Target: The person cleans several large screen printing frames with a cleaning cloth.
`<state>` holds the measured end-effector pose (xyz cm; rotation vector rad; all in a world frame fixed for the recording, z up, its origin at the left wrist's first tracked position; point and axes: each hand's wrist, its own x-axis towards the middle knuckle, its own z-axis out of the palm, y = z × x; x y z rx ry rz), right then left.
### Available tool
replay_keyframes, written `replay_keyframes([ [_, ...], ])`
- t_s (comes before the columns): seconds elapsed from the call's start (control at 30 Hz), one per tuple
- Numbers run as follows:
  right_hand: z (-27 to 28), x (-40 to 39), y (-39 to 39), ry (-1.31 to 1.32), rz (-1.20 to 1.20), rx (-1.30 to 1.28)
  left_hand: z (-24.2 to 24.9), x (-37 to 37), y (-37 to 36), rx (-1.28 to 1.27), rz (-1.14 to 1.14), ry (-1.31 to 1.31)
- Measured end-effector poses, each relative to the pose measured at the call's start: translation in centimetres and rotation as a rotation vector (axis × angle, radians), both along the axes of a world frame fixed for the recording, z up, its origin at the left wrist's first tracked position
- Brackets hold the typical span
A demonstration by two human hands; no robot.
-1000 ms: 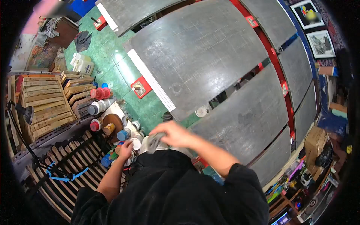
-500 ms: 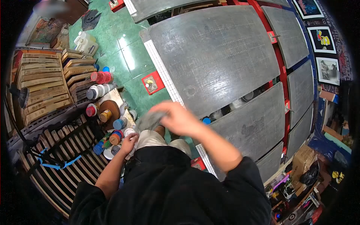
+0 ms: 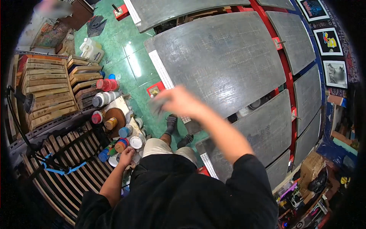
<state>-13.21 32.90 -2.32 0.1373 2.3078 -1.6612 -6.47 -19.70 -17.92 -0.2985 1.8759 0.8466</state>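
Note:
My right hand [image 3: 177, 102] is raised over the green floor beside the large grey printing board [image 3: 225, 57]. Its fingers are closed on a thin, limp grey cloth [image 3: 160, 105], smeared by motion. Down by my left thigh, my left hand [image 3: 126, 155] is curled closed, and whatever its fingers may hold is hidden. Just past it stand a white-lidded jar [image 3: 137, 141] and an orange-rimmed jar [image 3: 121, 145]. A blue-lidded jar [image 3: 125, 132] is a little farther off.
Wooden screen frames [image 3: 49, 87] are stacked at the left, above a slatted rack [image 3: 61, 171]. Red-topped jars [image 3: 107, 84] and a white jug [image 3: 91, 50] stand along the floor. More grey boards [image 3: 259, 129] on red rails fill the right side.
My right hand has swung up and forward with the grey cloth, away from my lap. My left hand has dropped slightly and its fingers are more curled. The view has shifted a little.

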Motion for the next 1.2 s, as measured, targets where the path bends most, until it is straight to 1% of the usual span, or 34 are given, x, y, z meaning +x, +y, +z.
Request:
replay_keyframes([
  [0.03,1.9,0.0,-2.5,0.117,0.099,-0.093,2.1,0.0,0.9,-0.047,0.015,0.015],
  [0.07,3.8,-0.3,-2.3,0.088,0.117,-0.161,2.7,0.1,0.7,-0.046,0.02,0.023],
  [0.13,4.8,-0.7,3.5,-0.021,-0.089,-0.161,3.8,1.7,-1.6,-0.137,0.146,-0.035],
  [0.17,3.3,-0.9,6.9,0.225,-0.35,-0.092,3.5,2.7,-3.4,-0.134,0.153,-0.026],
  [0.2,2.6,-1.8,11.5,0.099,-0.59,-0.092,2.6,3.7,-5.9,-0.148,0.155,-0.06],
  [0.23,1.1,-2.7,15.6,0.17,-0.826,0.017,2.1,4.3,-7.4,-0.16,0.157,-0.095],
  [0.27,-1.1,-3.9,18.8,0.253,-1.126,0.094,2.1,4.5,-7.7,-0.157,0.16,-0.088],
  [0.33,-5.5,-5.9,22.1,0.42,-1.381,0.873,2.2,4.2,-7.8,-0.28,-0.026,-0.102],
  [0.4,-5.7,-8.1,17.7,0.241,-1.213,0.689,2.0,2.7,-6.0,-0.198,-0.081,-0.068],
  [0.43,-6.0,-9.1,14.6,0.375,-0.991,0.699,2.2,1.4,-3.6,-0.232,-0.109,-0.059],
  [0.47,-5.0,-10.7,11.1,0.273,-0.706,0.403,2.9,-0.2,-1.1,-0.266,-0.141,-0.053],
  [0.5,-4.8,-11.4,6.5,0.368,-0.357,0.408,1.8,-1.1,0.0,-0.261,-0.148,-0.048],
  [0.53,-3.4,-11.8,2.8,0.29,-0.033,-0.086,-0.5,-1.7,1.2,-0.106,-0.173,0.092],
  [0.57,-3.7,-12.3,-0.9,0.313,0.072,-0.264,-2.0,-2.3,2.1,0.049,-0.197,0.229],
  [0.6,-2.8,-12.4,-3.1,0.313,0.115,-0.321,-2.0,-3.2,4.0,0.056,-0.196,0.232],
  [0.67,-0.7,-11.9,-3.4,0.143,-0.064,-0.508,-0.8,-4.9,9.8,0.13,0.019,-0.009],
  [0.73,-0.5,-9.8,0.2,0.246,-0.517,-0.552,-0.9,-5.6,13.9,0.259,0.277,-0.119],
  [0.77,0.4,-8.4,3.8,0.12,-0.693,-0.682,2.1,-6.4,18.0,0.231,0.407,-0.182],
  [0.8,-1.4,-6.5,8.3,-0.015,-0.971,-0.995,1.8,-7.0,20.6,0.244,0.412,-0.189],
  [0.83,-1.8,-4.3,13.4,0.121,-1.026,-1.039,1.4,-7.6,22.5,0.391,0.686,-0.238],
  [0.87,-1.0,-2.5,17.7,0.209,-1.11,-0.861,1.1,-8.4,24.6,0.534,0.961,-0.285],
  [0.9,-3.1,0.4,23.9,0.169,-1.119,-0.874,1.8,-9.8,27.5,0.555,1.043,-0.275],
  [0.93,-6.1,1.5,29.0,0.163,-1.512,-0.683,2.7,-11.3,30.3,0.572,1.126,-0.262],
  [0.97,-7.6,3.1,32.2,0.193,-1.648,0.072,2.9,-12.5,32.6,0.578,1.133,-0.259],
  [1.0,-8.6,3.9,33.8,0.208,-1.648,0.84,2.9,-13.5,34.4,0.618,1.183,-0.238],
  [1.03,-8.5,3.4,33.0,0.206,-1.647,0.834,2.6,-13.9,35.4,0.653,1.229,-0.215],
  [1.07,-8.7,2.6,32.3,0.077,-1.558,0.954,2.2,-14.4,36.1,0.653,1.226,-0.206],
  [1.1,-8.2,1.5,30.9,-0.054,-1.463,1.068,0.9,-14.6,36.7,0.558,1.276,-0.174],
  [1.13,-5.7,-1.3,27.3,0.052,-1.328,1.052,0.0,-14.8,37.3,0.458,1.321,-0.143],
  [1.17,-7.2,-3.6,26.0,0.248,-1.127,1.135,-0.2,-15.1,38.0,0.251,1.39,-0.022],
  [1.2,-6.9,-7.0,22.5,0.404,-0.974,0.958,0.2,-15.3,38.2,0.243,1.377,-0.014],
])
